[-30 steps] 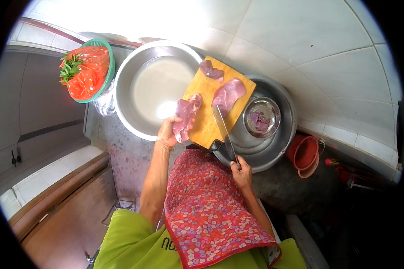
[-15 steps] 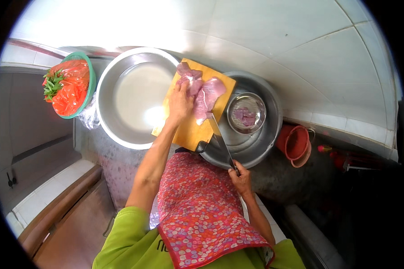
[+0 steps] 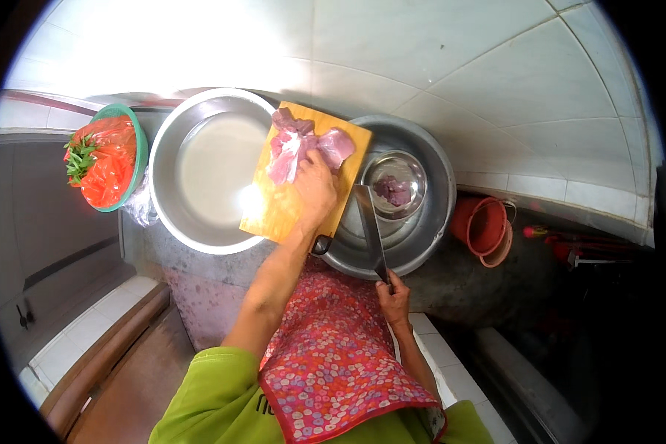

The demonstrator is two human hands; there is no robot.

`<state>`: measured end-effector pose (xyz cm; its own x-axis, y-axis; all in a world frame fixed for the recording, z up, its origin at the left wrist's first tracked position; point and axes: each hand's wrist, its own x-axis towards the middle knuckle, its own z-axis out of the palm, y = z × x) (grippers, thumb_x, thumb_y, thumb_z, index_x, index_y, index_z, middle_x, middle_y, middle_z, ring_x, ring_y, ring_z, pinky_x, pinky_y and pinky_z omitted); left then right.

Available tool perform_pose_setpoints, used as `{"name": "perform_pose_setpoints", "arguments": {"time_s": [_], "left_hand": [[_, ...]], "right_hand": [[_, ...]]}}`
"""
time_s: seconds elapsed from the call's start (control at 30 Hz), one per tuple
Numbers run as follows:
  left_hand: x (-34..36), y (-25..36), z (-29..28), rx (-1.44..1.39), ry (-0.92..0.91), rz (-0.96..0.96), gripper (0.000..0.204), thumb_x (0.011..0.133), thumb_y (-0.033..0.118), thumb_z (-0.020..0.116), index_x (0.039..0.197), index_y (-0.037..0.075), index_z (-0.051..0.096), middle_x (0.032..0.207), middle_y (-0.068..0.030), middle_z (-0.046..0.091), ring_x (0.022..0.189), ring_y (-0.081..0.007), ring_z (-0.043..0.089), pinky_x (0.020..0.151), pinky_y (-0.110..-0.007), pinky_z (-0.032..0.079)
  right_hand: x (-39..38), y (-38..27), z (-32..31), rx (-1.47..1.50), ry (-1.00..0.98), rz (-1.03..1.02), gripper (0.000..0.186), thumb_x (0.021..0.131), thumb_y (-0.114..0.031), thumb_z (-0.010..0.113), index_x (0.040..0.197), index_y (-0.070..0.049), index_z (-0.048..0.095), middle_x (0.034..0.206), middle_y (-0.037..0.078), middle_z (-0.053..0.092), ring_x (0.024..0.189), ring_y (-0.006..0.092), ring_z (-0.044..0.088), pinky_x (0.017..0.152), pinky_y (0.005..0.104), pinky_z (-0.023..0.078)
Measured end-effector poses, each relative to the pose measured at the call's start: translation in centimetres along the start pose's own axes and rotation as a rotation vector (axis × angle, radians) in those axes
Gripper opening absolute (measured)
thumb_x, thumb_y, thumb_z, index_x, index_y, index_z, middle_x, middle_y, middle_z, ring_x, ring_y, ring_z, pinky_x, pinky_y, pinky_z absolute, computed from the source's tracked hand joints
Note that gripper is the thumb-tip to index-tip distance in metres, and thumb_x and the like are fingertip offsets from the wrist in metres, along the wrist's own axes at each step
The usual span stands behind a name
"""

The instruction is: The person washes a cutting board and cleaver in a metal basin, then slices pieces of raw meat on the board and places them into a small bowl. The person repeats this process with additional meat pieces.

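Pieces of raw pink meat point(image 3: 286, 157) lie bunched on the upper part of a wooden cutting board point(image 3: 270, 211) that rests across two metal basins. My left hand point(image 3: 315, 185) is over the board, its fingers curled onto the meat. My right hand point(image 3: 392, 296) is closed round the handle of a broad knife point(image 3: 370, 226), whose blade points up just off the board's right side. A small steel bowl point(image 3: 411, 170) with dark red meat pieces sits inside the right basin.
The left basin point(image 3: 172, 181) holds cloudy liquid; the dark grey basin point(image 3: 436, 222) is on the right. A green basket point(image 3: 135, 148) with orange bags and greens stands far left. Red buckets point(image 3: 481, 226) sit low at right, below the tiled wall point(image 3: 496, 74).
The meat my left hand held at the board's lower left is now up among the other meat, with that hand on it. The knife has come off the meat to the board's right side.
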<state>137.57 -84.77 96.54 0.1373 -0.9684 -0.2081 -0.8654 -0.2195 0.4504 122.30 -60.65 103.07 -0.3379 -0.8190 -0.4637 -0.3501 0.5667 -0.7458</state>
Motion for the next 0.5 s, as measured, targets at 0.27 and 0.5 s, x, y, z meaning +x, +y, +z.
{"name": "perform_pose_setpoints", "arguments": {"time_s": [0.27, 0.5], "left_hand": [[-0.2, -1.4, -5.0, -1.026, -0.430, -0.437, 0.046, 0.071, 0.005, 0.064, 0.112, 0.002, 0.044, 0.101, -0.0110, 0.056, 0.091, -0.0226, 0.059, 0.077, -0.038, 0.050], [-5.4, -2.9, -12.8, -1.771, -0.451, -0.545, 0.047, 0.084, 0.009, 0.056, 0.129, -0.001, 0.045, 0.107, -0.0112, 0.061, 0.089, -0.0206, 0.063, 0.066, -0.031, 0.054]], "right_hand": [[0.6, 0.7, -0.7, 0.058, -0.017, 0.025, 0.034, 0.082, -0.017, 0.057, 0.109, 0.004, 0.060, 0.067, 0.000, 0.049, 0.060, 0.0071, 0.043, 0.053, 0.0258, 0.038], [1.2, 0.6, -0.7, 0.058, -0.015, 0.025, 0.035, 0.082, -0.017, 0.057, 0.109, 0.005, 0.059, 0.062, 0.000, 0.042, 0.056, 0.0078, 0.038, 0.050, 0.0276, 0.034]]}}
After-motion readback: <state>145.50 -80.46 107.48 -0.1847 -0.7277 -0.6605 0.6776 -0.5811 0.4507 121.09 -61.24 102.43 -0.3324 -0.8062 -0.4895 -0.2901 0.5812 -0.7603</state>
